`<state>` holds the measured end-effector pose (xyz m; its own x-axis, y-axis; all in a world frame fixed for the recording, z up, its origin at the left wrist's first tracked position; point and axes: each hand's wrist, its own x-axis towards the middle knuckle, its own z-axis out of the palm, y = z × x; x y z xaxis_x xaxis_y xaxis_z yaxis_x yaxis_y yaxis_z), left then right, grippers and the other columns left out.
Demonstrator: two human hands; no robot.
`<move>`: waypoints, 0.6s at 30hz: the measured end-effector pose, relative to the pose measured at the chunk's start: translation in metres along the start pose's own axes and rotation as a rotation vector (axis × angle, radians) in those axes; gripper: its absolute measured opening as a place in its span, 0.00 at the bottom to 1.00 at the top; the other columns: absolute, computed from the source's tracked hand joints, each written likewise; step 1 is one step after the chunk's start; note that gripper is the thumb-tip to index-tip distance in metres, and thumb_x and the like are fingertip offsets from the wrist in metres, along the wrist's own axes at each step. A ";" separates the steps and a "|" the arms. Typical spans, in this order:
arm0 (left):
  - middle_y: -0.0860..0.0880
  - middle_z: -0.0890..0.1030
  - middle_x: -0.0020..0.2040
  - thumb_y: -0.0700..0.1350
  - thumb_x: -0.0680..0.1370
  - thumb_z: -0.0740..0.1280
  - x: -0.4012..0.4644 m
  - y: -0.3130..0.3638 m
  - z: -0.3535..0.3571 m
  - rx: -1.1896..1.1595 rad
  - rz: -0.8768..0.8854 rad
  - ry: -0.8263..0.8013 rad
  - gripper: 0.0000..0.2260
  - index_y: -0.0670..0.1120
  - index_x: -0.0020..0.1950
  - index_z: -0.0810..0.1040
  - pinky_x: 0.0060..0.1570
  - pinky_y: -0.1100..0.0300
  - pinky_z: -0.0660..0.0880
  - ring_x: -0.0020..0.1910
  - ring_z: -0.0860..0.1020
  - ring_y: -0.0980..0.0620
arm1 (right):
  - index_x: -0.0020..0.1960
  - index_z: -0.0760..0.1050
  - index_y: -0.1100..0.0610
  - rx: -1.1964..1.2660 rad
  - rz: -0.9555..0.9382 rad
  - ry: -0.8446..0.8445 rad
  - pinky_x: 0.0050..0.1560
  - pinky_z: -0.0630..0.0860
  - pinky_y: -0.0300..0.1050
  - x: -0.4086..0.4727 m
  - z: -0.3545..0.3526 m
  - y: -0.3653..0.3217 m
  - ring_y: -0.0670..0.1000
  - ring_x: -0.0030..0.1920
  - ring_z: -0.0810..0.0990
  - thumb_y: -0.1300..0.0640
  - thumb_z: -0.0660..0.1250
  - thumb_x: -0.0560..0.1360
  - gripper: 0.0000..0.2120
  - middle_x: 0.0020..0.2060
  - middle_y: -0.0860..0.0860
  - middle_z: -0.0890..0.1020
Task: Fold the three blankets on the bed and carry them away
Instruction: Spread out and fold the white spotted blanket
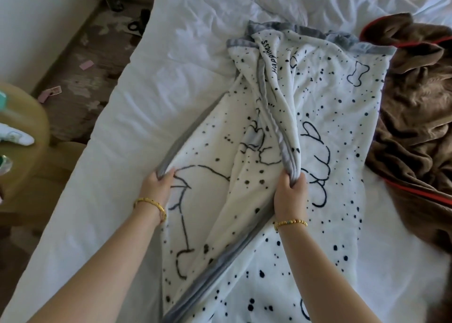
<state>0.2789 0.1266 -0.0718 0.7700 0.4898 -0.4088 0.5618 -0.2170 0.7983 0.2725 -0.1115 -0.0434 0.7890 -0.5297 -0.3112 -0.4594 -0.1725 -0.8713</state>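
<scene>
White bed (pixel 151 107) carries a spotted white blanket (pixel 318 117) beside a rumpled brown blanket (pixel 415 107), both hands, left hand (pixel 157 184) and right hand (pixel 291 194), gripping the spotted one's grey-trimmed edge.

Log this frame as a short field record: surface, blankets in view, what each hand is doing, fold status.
surface: bed with white sheet
blanket in work: white spotted blanket, grey trim, spread and bunched, not yet folded flat
other blanket: brown blanket, red trim, crumpled at the right
third blanket: not seen
left hand: grips grey edge
right hand: grips a gathered grey edge
</scene>
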 end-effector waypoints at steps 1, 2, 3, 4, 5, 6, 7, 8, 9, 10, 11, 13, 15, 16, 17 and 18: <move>0.50 0.77 0.37 0.54 0.77 0.63 -0.003 -0.008 -0.004 0.014 -0.043 -0.041 0.11 0.46 0.48 0.75 0.34 0.62 0.69 0.40 0.76 0.48 | 0.38 0.65 0.53 0.037 -0.009 -0.024 0.25 0.65 0.31 -0.003 0.004 -0.005 0.45 0.28 0.63 0.53 0.58 0.78 0.10 0.30 0.47 0.66; 0.49 0.78 0.37 0.57 0.77 0.62 -0.008 -0.018 -0.006 0.071 -0.110 -0.140 0.15 0.45 0.47 0.76 0.35 0.61 0.71 0.41 0.77 0.47 | 0.40 0.67 0.54 0.073 -0.004 -0.070 0.28 0.67 0.33 -0.006 0.009 -0.010 0.45 0.30 0.66 0.52 0.59 0.77 0.09 0.32 0.48 0.68; 0.47 0.79 0.39 0.59 0.77 0.60 -0.014 -0.028 -0.010 0.127 -0.210 -0.272 0.18 0.45 0.46 0.76 0.38 0.60 0.73 0.42 0.78 0.47 | 0.44 0.69 0.56 0.097 0.013 -0.136 0.30 0.68 0.36 -0.010 0.014 -0.014 0.46 0.33 0.68 0.50 0.61 0.77 0.09 0.34 0.49 0.70; 0.46 0.79 0.40 0.61 0.77 0.59 -0.020 -0.039 -0.015 0.159 -0.321 -0.413 0.20 0.44 0.45 0.76 0.42 0.57 0.74 0.42 0.78 0.46 | 0.49 0.70 0.58 0.104 0.034 -0.206 0.33 0.70 0.39 -0.013 0.019 -0.016 0.48 0.36 0.70 0.50 0.62 0.76 0.11 0.36 0.51 0.71; 0.45 0.79 0.40 0.61 0.76 0.60 -0.028 -0.048 -0.019 0.176 -0.408 -0.540 0.20 0.44 0.46 0.75 0.44 0.56 0.74 0.43 0.78 0.46 | 0.53 0.69 0.60 0.086 0.061 -0.270 0.34 0.70 0.39 -0.016 0.023 -0.017 0.48 0.37 0.71 0.50 0.63 0.76 0.14 0.38 0.51 0.71; 0.46 0.79 0.41 0.59 0.76 0.63 -0.036 -0.057 -0.024 0.223 -0.426 -0.636 0.17 0.44 0.46 0.75 0.44 0.57 0.75 0.43 0.79 0.46 | 0.55 0.68 0.60 0.051 0.079 -0.313 0.34 0.71 0.39 -0.020 0.025 -0.017 0.48 0.37 0.72 0.50 0.64 0.75 0.15 0.39 0.51 0.72; 0.46 0.80 0.42 0.56 0.76 0.64 -0.041 -0.063 -0.028 0.292 -0.384 -0.655 0.14 0.45 0.47 0.75 0.43 0.59 0.75 0.44 0.79 0.46 | 0.55 0.68 0.59 0.014 0.087 -0.340 0.35 0.72 0.39 -0.024 0.027 -0.016 0.47 0.37 0.73 0.51 0.65 0.75 0.14 0.39 0.50 0.73; 0.46 0.79 0.42 0.53 0.77 0.65 -0.045 -0.068 -0.031 0.326 -0.306 -0.580 0.11 0.45 0.47 0.75 0.41 0.60 0.73 0.44 0.78 0.46 | 0.54 0.68 0.57 -0.018 0.092 -0.353 0.36 0.73 0.40 -0.027 0.028 -0.013 0.47 0.38 0.75 0.52 0.65 0.75 0.13 0.40 0.50 0.75; 0.46 0.78 0.39 0.51 0.78 0.63 -0.047 -0.070 -0.035 0.291 -0.237 -0.423 0.10 0.44 0.46 0.74 0.37 0.61 0.71 0.42 0.76 0.46 | 0.53 0.68 0.56 -0.037 0.101 -0.355 0.38 0.75 0.41 -0.030 0.030 -0.010 0.48 0.39 0.76 0.53 0.65 0.75 0.11 0.42 0.51 0.76; 0.45 0.75 0.35 0.49 0.79 0.62 -0.047 -0.068 -0.041 0.181 -0.204 -0.235 0.10 0.43 0.45 0.73 0.34 0.60 0.68 0.39 0.74 0.46 | 0.52 0.68 0.56 -0.044 0.105 -0.339 0.39 0.76 0.42 -0.033 0.030 -0.008 0.49 0.39 0.76 0.55 0.65 0.75 0.09 0.42 0.52 0.76; 0.45 0.72 0.33 0.47 0.80 0.60 -0.044 -0.066 -0.048 0.062 -0.174 -0.062 0.09 0.42 0.45 0.72 0.34 0.59 0.66 0.37 0.72 0.45 | 0.50 0.67 0.56 -0.051 0.100 -0.311 0.36 0.76 0.41 -0.035 0.031 -0.008 0.49 0.37 0.75 0.56 0.64 0.75 0.07 0.40 0.52 0.75; 0.45 0.70 0.32 0.46 0.80 0.59 -0.038 -0.064 -0.064 0.030 -0.105 0.072 0.09 0.41 0.45 0.72 0.37 0.56 0.66 0.35 0.70 0.46 | 0.46 0.65 0.56 -0.065 0.044 -0.206 0.25 0.70 0.35 -0.036 0.034 -0.009 0.47 0.30 0.69 0.56 0.62 0.76 0.06 0.34 0.50 0.71; 0.44 0.71 0.33 0.46 0.80 0.59 -0.039 -0.067 -0.068 0.137 -0.084 -0.002 0.09 0.41 0.45 0.71 0.36 0.56 0.66 0.35 0.71 0.46 | 0.43 0.64 0.54 -0.057 -0.028 -0.174 0.23 0.67 0.35 -0.038 0.043 -0.015 0.46 0.29 0.68 0.52 0.63 0.76 0.09 0.32 0.48 0.69; 0.44 0.72 0.35 0.45 0.80 0.60 -0.041 -0.068 -0.065 0.192 -0.087 -0.041 0.08 0.41 0.46 0.70 0.36 0.56 0.67 0.36 0.72 0.45 | 0.43 0.63 0.54 -0.036 -0.060 -0.219 0.23 0.68 0.35 -0.040 0.052 -0.018 0.45 0.29 0.67 0.50 0.63 0.76 0.11 0.32 0.47 0.68; 0.44 0.73 0.38 0.43 0.79 0.61 -0.043 -0.067 -0.059 0.233 -0.069 -0.054 0.05 0.42 0.47 0.69 0.37 0.56 0.68 0.37 0.73 0.45 | 0.44 0.62 0.55 -0.032 -0.086 -0.284 0.23 0.68 0.32 -0.044 0.062 -0.021 0.45 0.30 0.66 0.48 0.63 0.76 0.14 0.32 0.47 0.67; 0.44 0.74 0.43 0.41 0.78 0.62 -0.045 -0.064 -0.054 0.263 -0.017 -0.052 0.04 0.43 0.49 0.68 0.38 0.56 0.69 0.39 0.73 0.45 | 0.44 0.61 0.56 -0.049 -0.086 -0.352 0.22 0.66 0.30 -0.049 0.074 -0.022 0.45 0.30 0.65 0.46 0.62 0.77 0.15 0.32 0.48 0.65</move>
<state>0.1924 0.1637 -0.0807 0.7708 0.4525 -0.4485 0.6285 -0.4245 0.6518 0.2745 -0.0205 -0.0367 0.9139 -0.1948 -0.3561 -0.3972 -0.2481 -0.8836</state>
